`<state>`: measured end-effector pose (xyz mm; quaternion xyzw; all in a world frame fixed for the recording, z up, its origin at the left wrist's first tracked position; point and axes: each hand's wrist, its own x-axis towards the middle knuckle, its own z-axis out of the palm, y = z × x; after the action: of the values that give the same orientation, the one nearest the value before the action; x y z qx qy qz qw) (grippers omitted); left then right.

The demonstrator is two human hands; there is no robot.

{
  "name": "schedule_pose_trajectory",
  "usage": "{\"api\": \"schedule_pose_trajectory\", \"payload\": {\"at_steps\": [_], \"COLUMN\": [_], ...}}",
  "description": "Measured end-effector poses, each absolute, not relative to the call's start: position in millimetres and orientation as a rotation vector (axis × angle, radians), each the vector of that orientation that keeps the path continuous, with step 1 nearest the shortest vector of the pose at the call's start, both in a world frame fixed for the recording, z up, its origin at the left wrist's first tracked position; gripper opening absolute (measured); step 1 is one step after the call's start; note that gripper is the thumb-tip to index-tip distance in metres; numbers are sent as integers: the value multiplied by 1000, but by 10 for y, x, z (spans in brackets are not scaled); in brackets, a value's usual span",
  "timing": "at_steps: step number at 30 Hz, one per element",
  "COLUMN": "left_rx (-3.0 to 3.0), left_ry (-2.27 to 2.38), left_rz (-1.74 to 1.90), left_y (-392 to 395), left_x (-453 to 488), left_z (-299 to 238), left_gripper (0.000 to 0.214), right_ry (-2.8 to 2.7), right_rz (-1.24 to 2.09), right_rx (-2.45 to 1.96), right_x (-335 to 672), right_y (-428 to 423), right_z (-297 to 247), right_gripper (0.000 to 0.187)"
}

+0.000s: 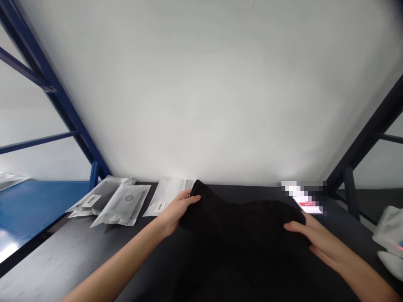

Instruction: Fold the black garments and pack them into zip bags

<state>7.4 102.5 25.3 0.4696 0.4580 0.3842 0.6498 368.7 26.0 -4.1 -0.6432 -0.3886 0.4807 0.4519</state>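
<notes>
A black garment (242, 235) hangs stretched between my two hands above the dark table; which kind of garment it is, I cannot make out. My left hand (176, 209) grips its upper left corner, thumb on the near side and fingers behind the cloth. At the right edge, my right hand (304, 233) pinches the fabric with the thumb in front, the other fingers mostly hidden behind. Just beyond my left hand lies a flat frosted plastic bag (166, 195) with a barcode label. The garment's lower part blends into the dark tabletop.
More frosted bags with dark contents (126, 205) lie at the back left. A phone-like lit screen (305, 201), partly pixelated, is at the back right. A white object (390, 230) stands at the far right. Blue metal posts (63, 100) flank the white wall; a blue table (40, 201) adjoins on the left.
</notes>
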Motion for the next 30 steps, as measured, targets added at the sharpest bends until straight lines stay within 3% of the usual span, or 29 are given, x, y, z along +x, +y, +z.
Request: {"api": "schedule_pose_trajectory", "payload": {"at_steps": [5,8,11,14,17,19,26,30], "left_rx": [1173,1268,1375,1475,1545,1574,1620,1700], "left_ry": [1188,1304,1368,1412,1431,1422,1231,1126], "left_rz": [860,830,852,917,980,1015,1058,937], "left_y": [1207,1257,1307,1376,1423,1414,1024,569], "left_x": [105,82,54,70,129,168,21,-394], "left_z": [30,-141,-200,-191,-184,-170,130,68], "left_gripper": [34,42,50,38,17,17,28,26], "right_ry": [-1189,-1359,-1398,-1461,-1576,-1632,-1651,-1809], "right_rz": [1053,900,698,576,533,499,360,413], "right_rx": [-1669,-1732,-1796,-1793,-1748,-1721,-1637,-1541], "right_x": [3742,3761,3789,3755,3644,3568,3526,3621], "right_y": [350,394,453,521,578,596,298,-177], "right_z": [-155,-213,-207,-168,-129,-101,120,82], "right_gripper": [42,33,39,42,31,23,29,21]}}
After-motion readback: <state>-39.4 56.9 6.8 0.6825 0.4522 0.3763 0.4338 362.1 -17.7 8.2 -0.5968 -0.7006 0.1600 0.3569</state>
